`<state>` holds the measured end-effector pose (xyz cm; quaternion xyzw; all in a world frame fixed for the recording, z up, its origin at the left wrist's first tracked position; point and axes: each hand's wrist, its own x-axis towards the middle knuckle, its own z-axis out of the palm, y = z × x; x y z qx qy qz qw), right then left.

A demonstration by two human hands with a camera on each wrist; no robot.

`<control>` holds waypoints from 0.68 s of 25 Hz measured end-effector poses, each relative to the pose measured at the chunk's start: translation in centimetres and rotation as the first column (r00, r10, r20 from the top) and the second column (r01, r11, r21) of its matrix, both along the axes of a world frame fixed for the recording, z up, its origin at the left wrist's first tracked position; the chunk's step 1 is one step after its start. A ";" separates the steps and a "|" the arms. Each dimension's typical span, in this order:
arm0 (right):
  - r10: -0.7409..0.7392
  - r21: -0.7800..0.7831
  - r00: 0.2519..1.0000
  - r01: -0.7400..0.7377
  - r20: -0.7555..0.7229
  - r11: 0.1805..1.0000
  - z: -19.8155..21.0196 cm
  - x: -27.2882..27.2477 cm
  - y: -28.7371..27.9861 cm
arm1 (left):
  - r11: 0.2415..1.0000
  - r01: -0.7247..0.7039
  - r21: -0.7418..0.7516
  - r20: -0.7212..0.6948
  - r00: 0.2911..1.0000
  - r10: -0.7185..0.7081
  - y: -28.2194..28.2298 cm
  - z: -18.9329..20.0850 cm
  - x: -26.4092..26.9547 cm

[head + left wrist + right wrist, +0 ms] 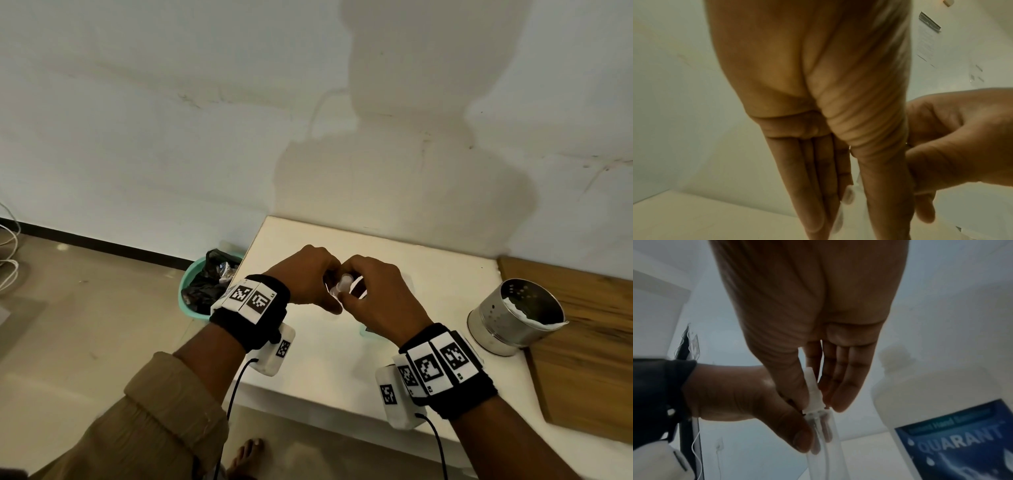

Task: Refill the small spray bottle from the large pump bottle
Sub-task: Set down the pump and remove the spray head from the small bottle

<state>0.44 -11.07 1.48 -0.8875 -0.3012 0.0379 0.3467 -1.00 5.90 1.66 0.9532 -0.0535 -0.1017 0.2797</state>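
Over the white table point(318, 373) both hands meet around the small clear spray bottle point(342, 285). My left hand point(330, 291) grips the clear body point(825, 433) between thumb and fingers, as the right wrist view shows. There my right hand point(821, 404) pinches the white spray head point(813, 392) at the top of that bottle. The large bottle point(941, 395), translucent white with a blue "QUARANT" label, stands just right of the hands with a bare open neck and no pump on it. In the head view my right hand point(354, 274) hides most of it.
A perforated metal can point(513, 315) stands at the right on the edge of a wooden board point(582, 342). On the floor left of the table sits a teal basin point(186, 308) holding a black bag. The wall runs close behind the table.
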 end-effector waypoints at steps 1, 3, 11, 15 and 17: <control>0.000 0.005 1.000 0.000 -0.014 1.000 0.1 0.2 -0.1 | 1.000 -0.007 0.008 0.004 1.000 0.007 0.0 0.0 0.1; -0.064 0.011 0.997 0.065 -0.039 0.998 0.1 0.4 -0.4 | 0.999 -0.033 0.021 0.018 0.999 0.033 -0.2 0.0 0.2; -0.181 -0.176 0.981 0.191 0.069 0.966 -1.0 -0.4 0.4 | 0.990 -0.040 0.134 0.032 0.999 0.036 -1.9 -0.9 -0.4; -0.122 -0.122 0.992 0.124 0.028 0.985 -0.8 -0.4 0.2 | 0.994 -0.049 0.100 0.033 0.998 0.046 -1.7 -1.2 -0.2; -0.096 -0.115 0.995 0.099 0.034 0.988 -0.6 -0.4 0.0 | 0.994 -0.062 0.091 0.042 0.997 0.058 -1.6 -1.3 -0.1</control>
